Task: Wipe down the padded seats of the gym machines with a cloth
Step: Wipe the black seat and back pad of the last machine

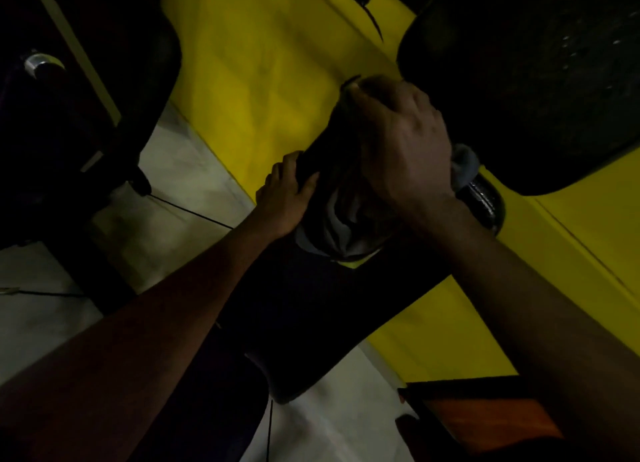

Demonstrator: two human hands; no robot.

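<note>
The scene is dim. A black padded roller [332, 139] of a gym machine crosses the middle of the view. My left hand [285, 198] grips its left side, thumb and fingers curled round the pad. My right hand [403, 143] lies over the top of the roller and holds a grey cloth [464, 164], which sticks out at the hand's right edge. More grey cloth [341, 226] bunches under the roller between my wrists. A large black padded seat [526, 81] fills the upper right, just beyond my right hand.
A yellow wall [263, 74] with a black mark stands behind. Dark machine parts with a chrome end [41, 63] fill the upper left. Pale floor tiles [180, 184] show on the left. A black pad [311, 323] runs below my arms. A brown wooden block [485, 416] sits at lower right.
</note>
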